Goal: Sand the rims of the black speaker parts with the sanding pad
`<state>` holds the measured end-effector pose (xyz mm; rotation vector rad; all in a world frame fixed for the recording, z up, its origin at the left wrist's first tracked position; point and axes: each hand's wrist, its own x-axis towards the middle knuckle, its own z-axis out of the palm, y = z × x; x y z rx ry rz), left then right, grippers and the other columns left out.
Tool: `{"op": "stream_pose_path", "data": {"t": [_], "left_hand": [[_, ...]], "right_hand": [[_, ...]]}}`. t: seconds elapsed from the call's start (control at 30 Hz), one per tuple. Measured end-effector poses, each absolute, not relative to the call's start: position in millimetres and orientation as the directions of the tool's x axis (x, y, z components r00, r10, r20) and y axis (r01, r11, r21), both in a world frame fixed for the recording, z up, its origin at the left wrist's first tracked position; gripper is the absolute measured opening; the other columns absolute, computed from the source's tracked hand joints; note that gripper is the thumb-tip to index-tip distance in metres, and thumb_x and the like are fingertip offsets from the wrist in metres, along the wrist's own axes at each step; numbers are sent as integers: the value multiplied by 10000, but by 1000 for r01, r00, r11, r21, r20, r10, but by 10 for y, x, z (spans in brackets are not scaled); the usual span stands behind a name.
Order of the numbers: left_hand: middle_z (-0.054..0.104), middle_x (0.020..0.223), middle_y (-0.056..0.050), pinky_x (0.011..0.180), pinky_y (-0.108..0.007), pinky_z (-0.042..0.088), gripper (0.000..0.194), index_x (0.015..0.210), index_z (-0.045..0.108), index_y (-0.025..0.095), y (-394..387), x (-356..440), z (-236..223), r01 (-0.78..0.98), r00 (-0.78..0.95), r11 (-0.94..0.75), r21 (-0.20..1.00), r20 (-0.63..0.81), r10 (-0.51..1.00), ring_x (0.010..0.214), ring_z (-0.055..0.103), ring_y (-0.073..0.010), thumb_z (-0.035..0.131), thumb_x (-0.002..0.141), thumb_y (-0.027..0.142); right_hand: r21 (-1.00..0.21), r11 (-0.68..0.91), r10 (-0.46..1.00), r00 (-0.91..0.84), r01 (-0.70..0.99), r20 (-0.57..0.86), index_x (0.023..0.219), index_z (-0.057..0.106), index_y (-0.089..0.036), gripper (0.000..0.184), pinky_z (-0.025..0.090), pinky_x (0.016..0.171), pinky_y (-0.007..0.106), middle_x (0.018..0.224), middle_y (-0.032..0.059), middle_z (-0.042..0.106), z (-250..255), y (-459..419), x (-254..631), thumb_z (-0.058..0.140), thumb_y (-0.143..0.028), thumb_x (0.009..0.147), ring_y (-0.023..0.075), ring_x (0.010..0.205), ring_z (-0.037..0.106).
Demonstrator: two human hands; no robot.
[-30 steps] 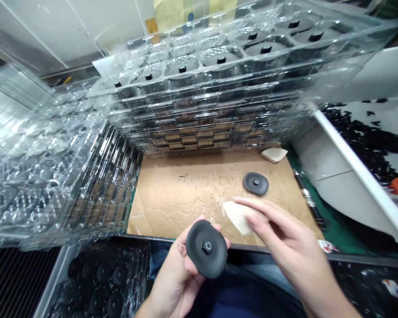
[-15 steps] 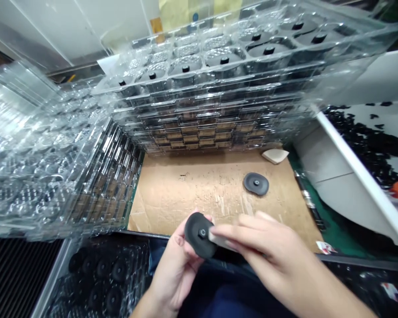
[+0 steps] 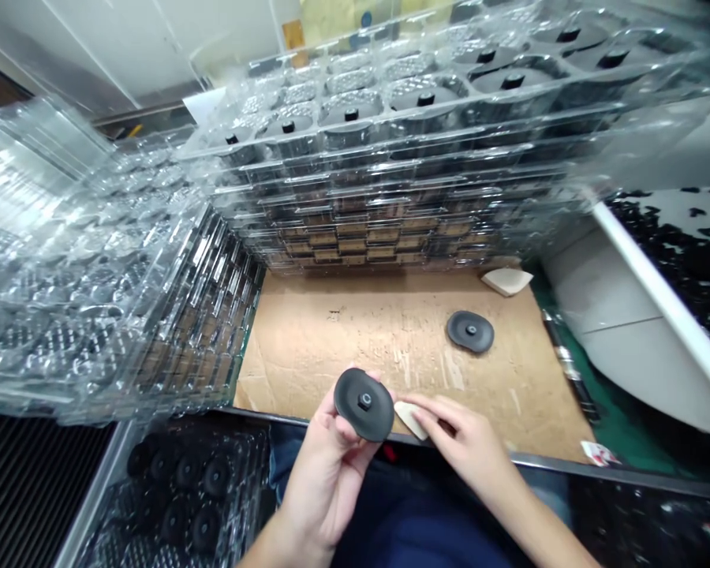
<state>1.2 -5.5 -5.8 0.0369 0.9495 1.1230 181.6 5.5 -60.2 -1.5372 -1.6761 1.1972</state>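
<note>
My left hand grips a black oval disc with a small raised centre post, its dished face turned up toward me. Pinched in my right hand is a cream-coloured wedge, perhaps a sponge, its tip close by the disc's right edge; whether they touch I cannot tell. A second black oval disc of the same form lies on the cardboard sheet. Behind it, near the far right corner of the cardboard, rests another cream wedge.
Tall stacks of clear plastic trays stand at the back and at the left; the back stack's top tray holds black discs. A low tray of black discs sits at lower left. On the right, a white bin borders many small black parts.
My right hand has drawn back from the disc's centre to its right side, still pinching the wedge. My left hand has turned the disc slightly. The whole view has shifted a little.
</note>
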Motion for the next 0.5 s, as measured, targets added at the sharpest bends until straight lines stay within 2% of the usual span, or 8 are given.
{"op": "stream_pose_path", "data": {"t": [0.07,0.13,0.2,0.27,0.3,0.4,0.47,0.5], "left_hand": [[675,1041,-62,838,-307,465,558,997,665,229,-46,50,-44,-742,110,479,469,-620,777,971,605,-228,824,472,329],[683,1018,-51,792,-266,485,548,990,668,236,-48,93,-34,-736,110,473,485,-602,790,936,613,-198,824,472,327],[698,930,-30,754,-217,490,462,931,685,217,-61,114,-29,-722,127,476,501,-581,804,860,620,-151,815,499,313],[698,846,-6,747,-179,481,340,889,693,209,-78,98,-27,-706,166,504,498,-575,801,800,614,-109,784,570,286],[697,843,0,761,-177,477,324,904,689,219,-85,78,-27,-698,178,517,496,-579,796,805,613,-106,771,595,264],[696,957,-1,775,-208,485,469,1030,642,279,-92,23,-21,-684,143,520,511,-605,783,886,615,-143,771,588,195],[703,942,-6,759,-214,492,477,1014,653,268,-96,22,-9,-674,139,526,519,-610,780,865,626,-153,786,561,196],[709,897,-7,767,-216,490,425,971,673,250,-99,29,-1,-669,164,538,512,-605,779,837,632,-149,787,563,215]], "right_hand": [[-881,-67,975,-155,469,-157,949,690,-213,219,509,611,276,832,38,692,-514,43,1780,515,-299,849,183,726,642],[-896,-42,991,-95,443,-94,1015,653,-232,230,514,659,253,996,35,672,-285,63,1688,493,-303,865,186,883,629],[-912,94,995,-63,400,74,1086,604,-232,248,507,729,249,1083,36,640,-9,92,1559,485,-265,871,177,967,599],[-881,296,955,-138,368,263,1099,589,-183,271,498,754,275,1008,55,654,215,109,1440,457,-173,862,168,891,610],[-864,360,930,-211,351,302,1089,592,-162,279,497,747,283,954,58,661,291,113,1397,447,-138,852,164,838,614],[-878,354,878,-439,323,192,1029,621,-171,267,493,694,250,853,27,668,383,136,1341,448,-101,840,138,746,614],[-875,330,880,-450,353,151,996,633,-178,246,487,690,250,848,21,669,379,164,1321,450,-107,846,136,744,614],[-858,350,897,-398,375,192,998,630,-161,244,484,701,272,860,36,669,372,176,1308,442,-112,850,148,755,613]]}}
